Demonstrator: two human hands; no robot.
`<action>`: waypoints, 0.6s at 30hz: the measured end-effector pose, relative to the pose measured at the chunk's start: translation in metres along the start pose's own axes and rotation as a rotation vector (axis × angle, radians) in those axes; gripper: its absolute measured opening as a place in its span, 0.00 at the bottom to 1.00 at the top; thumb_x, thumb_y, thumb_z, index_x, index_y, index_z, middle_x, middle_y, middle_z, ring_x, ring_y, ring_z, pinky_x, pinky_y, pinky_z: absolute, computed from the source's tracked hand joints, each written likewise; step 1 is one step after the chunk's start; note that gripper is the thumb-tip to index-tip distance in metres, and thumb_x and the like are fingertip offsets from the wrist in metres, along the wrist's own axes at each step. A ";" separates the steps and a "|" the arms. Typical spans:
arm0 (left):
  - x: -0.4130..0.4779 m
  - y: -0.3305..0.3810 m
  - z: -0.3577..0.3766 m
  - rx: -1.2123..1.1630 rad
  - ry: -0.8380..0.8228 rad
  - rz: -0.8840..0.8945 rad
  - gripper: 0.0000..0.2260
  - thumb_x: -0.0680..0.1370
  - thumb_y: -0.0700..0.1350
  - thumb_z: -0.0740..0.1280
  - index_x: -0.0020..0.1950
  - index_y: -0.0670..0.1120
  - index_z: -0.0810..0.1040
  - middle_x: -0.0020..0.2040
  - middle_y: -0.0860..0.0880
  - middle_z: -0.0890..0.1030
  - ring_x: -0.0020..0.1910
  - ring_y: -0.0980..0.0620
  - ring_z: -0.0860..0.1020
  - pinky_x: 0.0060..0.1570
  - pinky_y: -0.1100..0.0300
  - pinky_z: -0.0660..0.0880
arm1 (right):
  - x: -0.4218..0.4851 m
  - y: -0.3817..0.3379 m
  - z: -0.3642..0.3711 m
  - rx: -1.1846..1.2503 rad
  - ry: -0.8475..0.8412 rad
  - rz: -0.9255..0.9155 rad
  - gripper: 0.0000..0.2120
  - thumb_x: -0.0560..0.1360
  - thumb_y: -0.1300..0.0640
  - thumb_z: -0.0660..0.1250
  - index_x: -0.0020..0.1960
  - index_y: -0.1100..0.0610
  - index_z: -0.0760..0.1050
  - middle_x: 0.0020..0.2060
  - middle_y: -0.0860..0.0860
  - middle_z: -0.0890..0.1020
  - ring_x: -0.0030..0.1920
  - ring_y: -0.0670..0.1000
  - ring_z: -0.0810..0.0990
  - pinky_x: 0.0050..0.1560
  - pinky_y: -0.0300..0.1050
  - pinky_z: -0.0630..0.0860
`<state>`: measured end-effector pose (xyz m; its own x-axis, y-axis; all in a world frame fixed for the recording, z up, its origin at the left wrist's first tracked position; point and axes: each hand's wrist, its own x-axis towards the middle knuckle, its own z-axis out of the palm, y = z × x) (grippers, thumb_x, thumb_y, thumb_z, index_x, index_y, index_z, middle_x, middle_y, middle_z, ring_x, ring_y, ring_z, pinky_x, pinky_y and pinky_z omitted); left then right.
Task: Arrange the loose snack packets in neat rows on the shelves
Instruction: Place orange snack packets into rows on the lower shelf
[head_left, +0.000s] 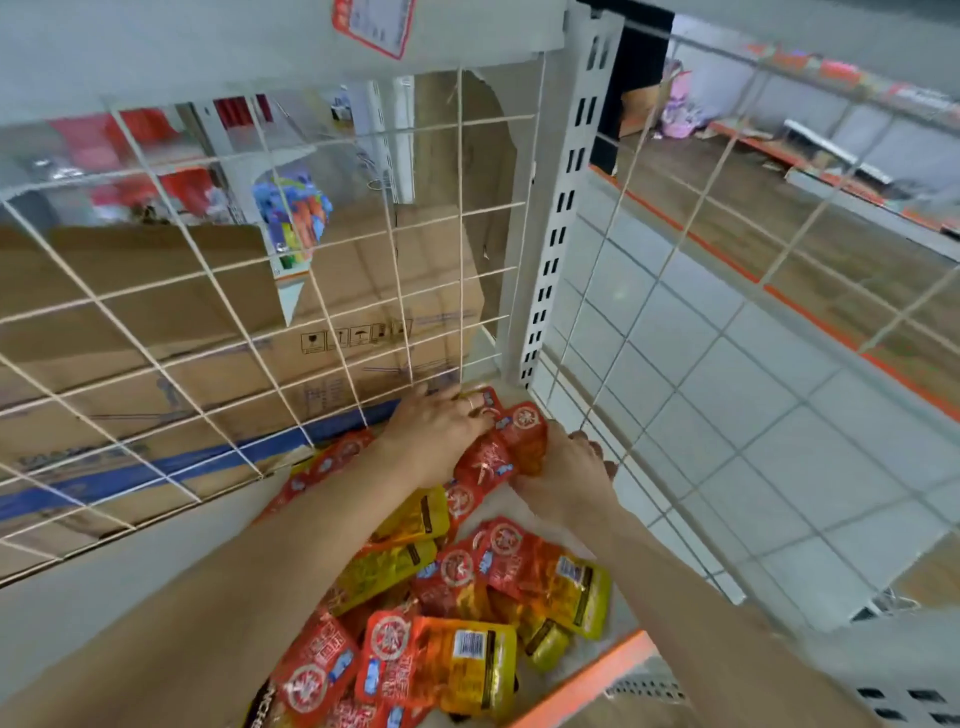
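Red and yellow snack packets (457, 597) lie in a loose heap on a white shelf (156, 597) with an orange front edge. At the shelf's far corner stands a small bunch of red packets (511, 447). My left hand (441, 426) rests over the top of that bunch, fingers curved round it, a ring on one finger. From the right side, my right hand (571, 478) grips the same bunch, its fingertips hidden behind the packets. Both forearms reach over the heap.
A white wire grid (208, 322) backs the shelf, with cardboard boxes (156, 322) behind it. A second wire grid (675, 291) closes the right side next to a perforated upright (561, 218). Tiled floor (753, 389) and another shelf lie beyond.
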<state>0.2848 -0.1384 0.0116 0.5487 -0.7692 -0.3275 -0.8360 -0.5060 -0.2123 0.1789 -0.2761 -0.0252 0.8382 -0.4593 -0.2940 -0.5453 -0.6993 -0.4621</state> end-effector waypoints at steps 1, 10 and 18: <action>0.001 -0.001 -0.002 0.013 0.012 0.021 0.32 0.78 0.45 0.70 0.79 0.53 0.61 0.80 0.48 0.57 0.78 0.44 0.56 0.75 0.41 0.56 | -0.001 0.001 0.000 0.031 -0.011 -0.006 0.28 0.67 0.47 0.65 0.65 0.54 0.66 0.56 0.55 0.76 0.61 0.60 0.72 0.63 0.58 0.70; -0.006 -0.012 0.001 -0.445 0.399 0.044 0.11 0.77 0.56 0.70 0.56 0.52 0.77 0.44 0.56 0.78 0.47 0.54 0.75 0.64 0.49 0.68 | -0.012 0.009 -0.015 0.397 0.076 0.006 0.05 0.79 0.59 0.62 0.54 0.57 0.72 0.49 0.53 0.80 0.49 0.54 0.79 0.46 0.50 0.76; -0.106 -0.003 -0.036 -1.668 0.546 -0.260 0.08 0.75 0.58 0.69 0.51 0.59 0.79 0.46 0.61 0.85 0.45 0.66 0.82 0.53 0.64 0.76 | -0.066 -0.041 -0.055 0.779 0.165 -0.119 0.07 0.76 0.57 0.69 0.54 0.51 0.80 0.46 0.48 0.86 0.47 0.48 0.84 0.53 0.49 0.80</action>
<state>0.2293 -0.0700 0.0803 0.8831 -0.4663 -0.0519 -0.0364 -0.1784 0.9833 0.1455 -0.2468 0.0597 0.8454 -0.5233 -0.1068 -0.2401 -0.1938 -0.9512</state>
